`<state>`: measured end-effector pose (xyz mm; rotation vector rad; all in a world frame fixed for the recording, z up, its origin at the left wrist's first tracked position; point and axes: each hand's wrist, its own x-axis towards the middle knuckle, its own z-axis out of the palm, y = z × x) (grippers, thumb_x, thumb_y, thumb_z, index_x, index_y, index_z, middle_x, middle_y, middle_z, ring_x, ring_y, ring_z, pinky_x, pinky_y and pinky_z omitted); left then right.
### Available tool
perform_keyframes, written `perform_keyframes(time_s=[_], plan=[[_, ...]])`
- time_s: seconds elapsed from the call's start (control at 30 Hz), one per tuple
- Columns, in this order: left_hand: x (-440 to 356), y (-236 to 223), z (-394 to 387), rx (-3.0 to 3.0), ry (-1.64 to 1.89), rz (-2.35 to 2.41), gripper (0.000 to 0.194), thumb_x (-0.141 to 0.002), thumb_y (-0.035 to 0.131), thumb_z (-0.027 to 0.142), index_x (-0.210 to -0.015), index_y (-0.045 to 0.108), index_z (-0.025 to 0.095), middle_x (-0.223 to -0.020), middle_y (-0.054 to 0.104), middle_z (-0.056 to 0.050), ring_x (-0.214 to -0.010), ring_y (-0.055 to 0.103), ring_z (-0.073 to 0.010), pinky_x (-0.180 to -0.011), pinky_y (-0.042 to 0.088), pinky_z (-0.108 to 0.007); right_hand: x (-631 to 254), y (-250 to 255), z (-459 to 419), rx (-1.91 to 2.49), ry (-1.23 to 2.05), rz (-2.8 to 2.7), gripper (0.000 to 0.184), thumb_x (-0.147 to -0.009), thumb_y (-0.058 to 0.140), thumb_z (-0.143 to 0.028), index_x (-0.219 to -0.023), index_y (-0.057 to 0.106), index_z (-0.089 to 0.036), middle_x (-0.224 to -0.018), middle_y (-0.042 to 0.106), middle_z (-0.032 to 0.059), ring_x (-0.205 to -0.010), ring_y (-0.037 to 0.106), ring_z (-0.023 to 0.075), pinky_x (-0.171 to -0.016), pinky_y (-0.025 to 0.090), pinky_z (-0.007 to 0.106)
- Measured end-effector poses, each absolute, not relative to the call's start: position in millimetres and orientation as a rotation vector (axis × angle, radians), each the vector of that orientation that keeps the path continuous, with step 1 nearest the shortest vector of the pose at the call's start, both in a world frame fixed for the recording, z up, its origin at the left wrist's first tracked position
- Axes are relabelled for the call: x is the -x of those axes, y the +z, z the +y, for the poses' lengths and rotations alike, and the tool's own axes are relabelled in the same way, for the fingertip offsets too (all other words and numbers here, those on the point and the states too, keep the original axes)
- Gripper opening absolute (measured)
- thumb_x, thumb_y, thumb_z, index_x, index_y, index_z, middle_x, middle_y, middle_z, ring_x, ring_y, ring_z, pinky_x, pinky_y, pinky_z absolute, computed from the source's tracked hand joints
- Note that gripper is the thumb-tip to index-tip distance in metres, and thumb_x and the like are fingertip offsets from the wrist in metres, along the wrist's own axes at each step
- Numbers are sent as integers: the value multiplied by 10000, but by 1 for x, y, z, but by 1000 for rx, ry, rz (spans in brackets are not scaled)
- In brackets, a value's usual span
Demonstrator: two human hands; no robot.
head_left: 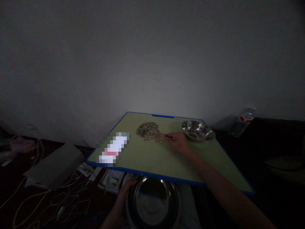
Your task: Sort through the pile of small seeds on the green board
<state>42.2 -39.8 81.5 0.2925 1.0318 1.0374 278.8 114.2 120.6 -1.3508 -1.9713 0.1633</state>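
A loose pile of mixed small grains or beans (pixel 148 130), dark green and reddish, lies spread on a pale green board (pixel 147 156) with a blue rim. My right hand (pixel 177 142) is closed on a thin, see-through tool (pixel 162 137), whose exact kind is too blurred to tell. Its front end touches the pile's right edge. Below the board's near edge, my left hand (pixel 124 198) grips the left rim of a shiny metal bowl (pixel 153 205). Something dark green rests in the far side of this bowl.
A second metal bowl (pixel 199 131) stands at the board's right, holding a little something coloured. A pixelated bright screen (pixel 114 149) lies at the left. Cables (pixel 59 200) and a grey box (pixel 56 165) are on the floor. Beyond the right edge leans a plastic bottle (pixel 243 121).
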Motion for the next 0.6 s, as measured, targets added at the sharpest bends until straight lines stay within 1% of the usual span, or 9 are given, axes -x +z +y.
perform_keyframes(time_s=[0.1,0.3,0.47,0.6], plan=[[-43,81,-39,-296,1017,1046,65,-628,615,231,-594,642,182,-525,670,-3,-580,621,-218,-676,451,-349,-278,121,113,1347,166,-1936,208,-771,525,-288,-861,692,-200,-833,691,40,-755,641,195,-685,488,299],[-44,80,-39,-304,1023,1033,109,-635,605,243,-578,640,158,-510,664,-3,-542,609,-188,-655,437,-318,-278,121,114,1345,172,-1953,200,-763,530,-279,-851,693,-204,-838,690,44,-749,640,197,-689,488,309],[-42,75,-38,-304,1001,1062,107,-615,623,257,-619,655,155,-541,681,-17,-597,628,-217,-684,435,-344,-278,119,115,1353,169,-1923,204,-762,529,-290,-861,690,-214,-834,691,34,-751,640,195,-694,490,311],[-42,76,-39,-303,993,1060,124,-610,633,268,-632,657,148,-555,688,-28,-631,636,-227,-672,438,-333,-277,119,115,1368,184,-1928,205,-762,531,-293,-861,691,-214,-842,689,35,-755,641,200,-691,491,313]])
